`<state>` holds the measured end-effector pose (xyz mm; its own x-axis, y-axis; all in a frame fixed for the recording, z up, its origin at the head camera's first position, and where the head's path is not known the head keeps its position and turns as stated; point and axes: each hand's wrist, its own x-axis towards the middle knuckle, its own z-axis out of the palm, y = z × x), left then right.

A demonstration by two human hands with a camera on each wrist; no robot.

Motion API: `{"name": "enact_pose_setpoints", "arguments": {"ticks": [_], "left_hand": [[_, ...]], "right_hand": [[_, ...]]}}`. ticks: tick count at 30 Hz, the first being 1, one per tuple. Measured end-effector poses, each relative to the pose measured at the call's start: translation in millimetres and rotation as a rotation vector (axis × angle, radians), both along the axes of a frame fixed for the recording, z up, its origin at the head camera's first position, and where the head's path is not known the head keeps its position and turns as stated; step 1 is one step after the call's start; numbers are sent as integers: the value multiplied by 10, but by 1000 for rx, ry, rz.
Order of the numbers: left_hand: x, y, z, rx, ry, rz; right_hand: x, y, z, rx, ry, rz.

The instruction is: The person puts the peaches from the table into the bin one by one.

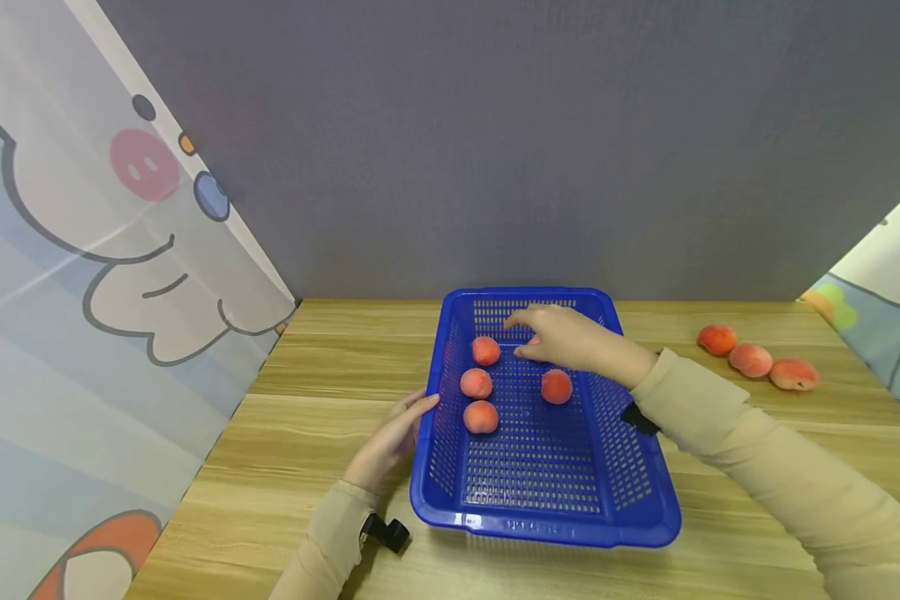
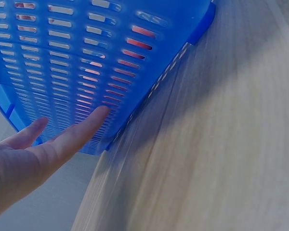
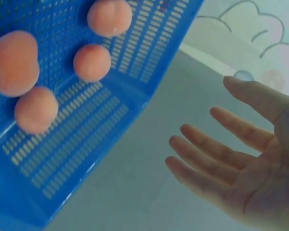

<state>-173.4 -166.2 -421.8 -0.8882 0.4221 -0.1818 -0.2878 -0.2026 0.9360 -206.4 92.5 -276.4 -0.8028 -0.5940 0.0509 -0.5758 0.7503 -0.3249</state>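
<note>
A blue plastic basket (image 1: pixel 547 527) with slotted walls holds several peaches. Three of them, one being a peach (image 1: pixel 481 417), line its left side; a redder peach (image 1: pixel 557 387) lies right of them. Another peach (image 1: pixel 534 340) is partly hidden by my right hand (image 1: pixel 570 337), which hovers over the basket's far part. The right wrist view shows this hand (image 3: pixel 241 163) with spread fingers and nothing in its palm. My left hand (image 1: pixel 390 442) is at the basket's left side, a fingertip at the rim. In the left wrist view its straight fingers (image 2: pixel 74 137) lie along the slotted outer wall.
Three more peaches, among them a middle peach (image 1: pixel 751 360), lie in a slanting row on the wooden table (image 1: pixel 322 400) right of the basket. A grey panel (image 1: pixel 525 150) stands behind the table. Cartoon-printed cloth (image 1: pixel 67 333) hangs at the left.
</note>
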Motion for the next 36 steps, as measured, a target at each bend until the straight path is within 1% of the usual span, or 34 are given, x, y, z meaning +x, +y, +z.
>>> {"name": "enact_pose_setpoints", "arguments": {"ticks": [4,11,19,27,36], "left_hand": [[-1,2,1,5,1,-4],[1,6,0,5,4,1],[-2,7,-7,3,-4,4],[4,6,1,-11,-12,10],[7,11,1,-2,-3,19]], "right_hand": [[-8,109,57,-3,-7,-46],[-20,342,120,-42,63,-52],[-31,602,163,-62,63,-125],[-45,823,141,-57,47,-173],[-43,1094,78,-87,47,-211]]}}
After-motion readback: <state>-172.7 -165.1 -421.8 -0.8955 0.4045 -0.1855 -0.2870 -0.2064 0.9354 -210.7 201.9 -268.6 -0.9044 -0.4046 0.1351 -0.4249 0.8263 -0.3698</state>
